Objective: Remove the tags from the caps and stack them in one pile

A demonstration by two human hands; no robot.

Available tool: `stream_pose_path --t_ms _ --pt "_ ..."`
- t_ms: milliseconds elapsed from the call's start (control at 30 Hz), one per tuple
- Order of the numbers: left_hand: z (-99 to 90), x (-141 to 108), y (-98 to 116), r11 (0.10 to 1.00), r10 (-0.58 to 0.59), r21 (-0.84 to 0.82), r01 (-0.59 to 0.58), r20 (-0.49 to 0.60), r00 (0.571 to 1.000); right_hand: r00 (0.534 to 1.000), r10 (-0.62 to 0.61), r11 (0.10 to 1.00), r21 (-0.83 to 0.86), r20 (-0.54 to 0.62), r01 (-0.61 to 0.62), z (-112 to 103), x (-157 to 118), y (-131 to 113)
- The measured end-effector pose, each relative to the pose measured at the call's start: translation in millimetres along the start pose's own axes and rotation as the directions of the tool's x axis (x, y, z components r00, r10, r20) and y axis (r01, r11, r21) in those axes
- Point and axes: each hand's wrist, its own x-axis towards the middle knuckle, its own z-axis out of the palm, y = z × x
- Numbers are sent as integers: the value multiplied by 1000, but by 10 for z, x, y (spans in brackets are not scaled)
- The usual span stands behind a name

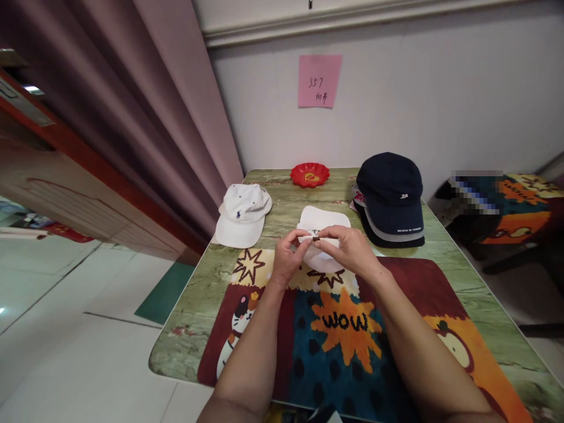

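Table [189, 341] below; cap [325, 218] in both grips [287, 256] [351, 247].

The one camera is riding on the person's head, looking forward and down over the table [189, 305] from its near edge and facing the wall [418, 88] beyond the far edge. It is hanging close: the left hand [288, 257] and right hand [350, 249] are falling mid-view, the near left corner showing.

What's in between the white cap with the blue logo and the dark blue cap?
In the head view, another white cap is between them, held by the left hand and right hand. A red dish sits farther back.
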Motion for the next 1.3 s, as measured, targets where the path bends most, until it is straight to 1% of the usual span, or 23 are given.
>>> stream_pose_path --t_ms 100,167,233,300,367,467,533,567,633,700,733,800,867,967,1067,1133,1200,1300 --pt "-74 40 12 998 22 60 -14 -125 992 999 36 998 52 40 -38 -127 -1 70" --pt "-110 56 8 998 14 55 -5 -179 984 997 67 994 79 48 -71 -196 -2 114" --pt "-122 57 -5 1000 -20 -27 17 -152 988 995 85 989 118 52 -91 -228 -2 147" --pt "-113 43 -17 986 -72 -156 59 -78 994 994 95 981 162 58 -103 -232 0 175" --pt "-100 26 -22 965 -110 -242 99 -32 993 994 91 974 201 58 -101 -237 2 217" --pt "-102 21 -29 968 -95 -237 79 -53 994 996 95 970 223 0 -92 -287 -1 343" --pt "-121 36 -57 981 -62 -188 44 -88 994 992 102 982 165 -74 -89 -345 -9 470" --pt "-134 46 -83 987 -49 -155 31 -109 993 989 99 991 99 -109 -89 -374 -17 541" --pt "-156 65 -154 997 -32 -71 23 -128 991 987 83 990 -100 -140 -97 -417 -37 683" --pt "-165 75 -237 999 -23 19 25 -99 995 990 86 949 -292 -109 -114 -430 -63 811" --pt "-162 75 -274 998 -18 63 23 -69 997 992 97 926 -359 -76 -118 -423 -76 865" --pt "-146 67 -331 990 -9 143 11 -12 1000 993 116 895 -434 -1 -105 -388 -96 943" --pt "-121 55 -360 981 -6 192 2 23 1000 992 116 886 -456 53 -79 -338 -104 977" --pt "-93 41 -369 978 -14 210 7 32 999 993 84 898 -438 87 -38 -270 -91 957" --pt "-85 38 -375 980 -25 199 26 -4 1000 993 59 912 -411 99 -13 -237 -62 908" --pt "-84 41 -383 987 -36 157 40 -31 999 995 53 924 -381 88 -16 -233 -40 882" --pt "-82 46 -383 996 -64 60 67 -51 997 998 33 947 -321 54 -14 -240 -16 848" --pt "-73 56 -340 977 -141 -171 125 -82 987 997 -52 987 -152 -52 44 -274 14 725"
